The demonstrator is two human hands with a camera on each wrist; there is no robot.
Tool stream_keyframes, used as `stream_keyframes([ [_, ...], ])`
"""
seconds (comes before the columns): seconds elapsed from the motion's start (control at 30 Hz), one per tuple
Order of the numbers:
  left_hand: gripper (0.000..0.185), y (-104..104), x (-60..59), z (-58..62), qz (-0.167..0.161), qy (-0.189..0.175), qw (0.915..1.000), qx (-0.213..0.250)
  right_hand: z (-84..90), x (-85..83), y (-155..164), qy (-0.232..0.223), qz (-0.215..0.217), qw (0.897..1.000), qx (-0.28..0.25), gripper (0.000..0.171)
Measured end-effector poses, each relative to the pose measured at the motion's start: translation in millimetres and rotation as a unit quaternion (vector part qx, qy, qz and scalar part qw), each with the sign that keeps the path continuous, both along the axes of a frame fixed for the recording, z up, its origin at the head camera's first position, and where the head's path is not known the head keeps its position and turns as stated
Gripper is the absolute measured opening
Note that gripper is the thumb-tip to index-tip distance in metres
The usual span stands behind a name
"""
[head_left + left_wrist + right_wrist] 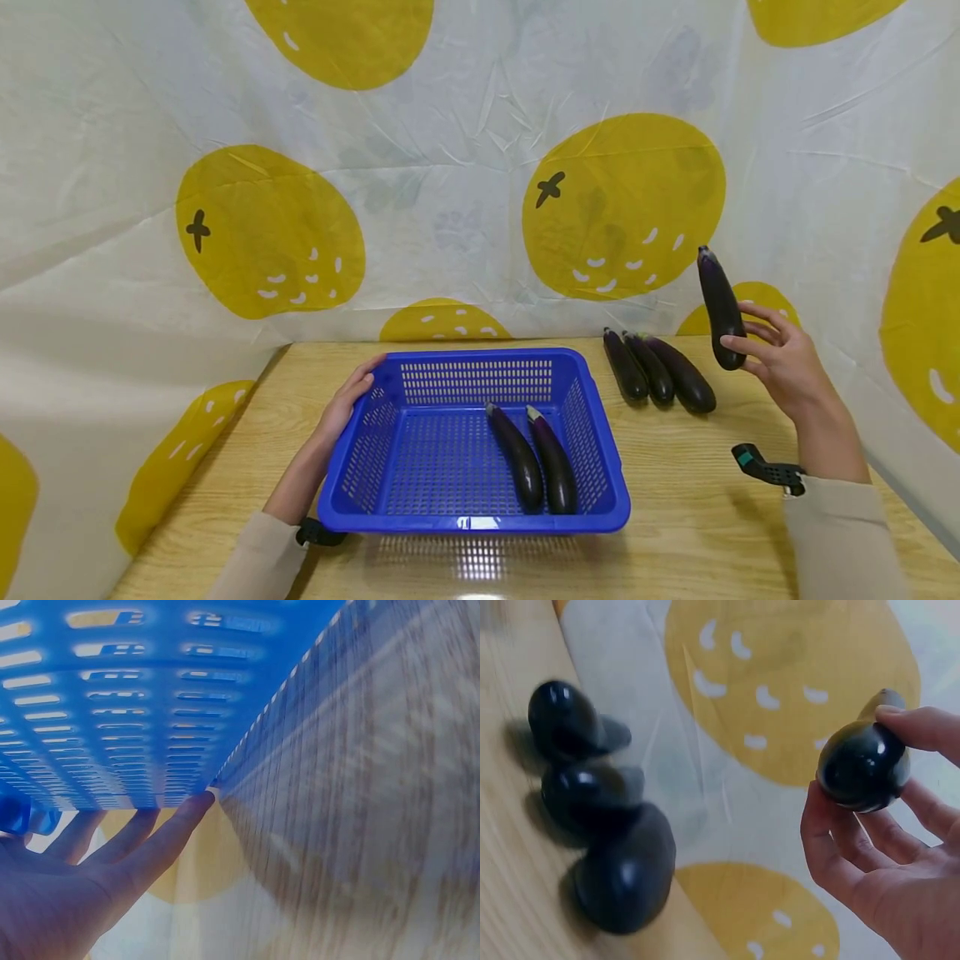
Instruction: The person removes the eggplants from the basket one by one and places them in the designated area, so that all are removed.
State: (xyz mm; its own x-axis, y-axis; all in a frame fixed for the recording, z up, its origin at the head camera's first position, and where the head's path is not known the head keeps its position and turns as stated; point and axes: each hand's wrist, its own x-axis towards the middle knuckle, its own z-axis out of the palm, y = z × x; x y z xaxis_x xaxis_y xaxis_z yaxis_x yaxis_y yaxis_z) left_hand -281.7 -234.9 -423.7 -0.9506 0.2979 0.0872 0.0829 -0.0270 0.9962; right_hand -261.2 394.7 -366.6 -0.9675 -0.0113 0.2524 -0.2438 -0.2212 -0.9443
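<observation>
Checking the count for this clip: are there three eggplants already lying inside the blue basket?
No, the head view shows only two eggplants in the blue basket; three more lie on the table and the right hand holds another.

Bright, even light; glare streaks the pale wooden surface [697, 517] (near edge). Both wrist views blur, especially the three dark purple eggplants [600, 825] left of the grip.

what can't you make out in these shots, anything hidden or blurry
- Left wrist view: blue basket fills the frame; its contents are hidden by its own wall.
- Right wrist view: three eggplants on the table are blurred.
- Head view: left hand fingertips are hidden behind the basket rim.
- Right hand covers part of the held eggplant.
</observation>
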Motion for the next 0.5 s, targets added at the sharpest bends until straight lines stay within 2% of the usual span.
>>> stream_keyframes([
  [0.17, 0.054, 0, 0.3, 0.3, 0.004, -0.002, 1.0, -0.006, -9.1, -1.5, 14, -0.012, -0.037, 0.996, 0.076, 0.066],
  [0.23, 0.054, 0, 0.2, 0.5, 0.004, 0.0, 1.0, -0.007, -13.2, -3.2, 18, -0.019, -0.054, 0.991, 0.118, 0.069],
  [0.27, 0.054, 0, 0.0, 0.4, 0.004, 0.0, 1.0, -0.007, -15.3, -4.0, 21, -0.021, -0.067, 0.985, 0.157, 0.07],
  [0.33, 0.054, 0, 0.0, 0.5, 0.004, 0.001, 1.0, -0.006, -19.5, -5.9, 24, -0.029, -0.095, 0.966, 0.24, 0.071],
  [0.47, 0.054, 1, 0.0, 0.5, 0.003, 0.003, 1.0, -0.002, -26.2, -9.1, 29, -0.035, -0.147, 0.905, 0.399, 0.077],
  [0.5, 0.054, 1, 0.0, 0.7, 0.003, 0.004, 1.0, -0.003, -27.7, -10.0, 30, -0.035, -0.153, 0.893, 0.421, 0.077],
])
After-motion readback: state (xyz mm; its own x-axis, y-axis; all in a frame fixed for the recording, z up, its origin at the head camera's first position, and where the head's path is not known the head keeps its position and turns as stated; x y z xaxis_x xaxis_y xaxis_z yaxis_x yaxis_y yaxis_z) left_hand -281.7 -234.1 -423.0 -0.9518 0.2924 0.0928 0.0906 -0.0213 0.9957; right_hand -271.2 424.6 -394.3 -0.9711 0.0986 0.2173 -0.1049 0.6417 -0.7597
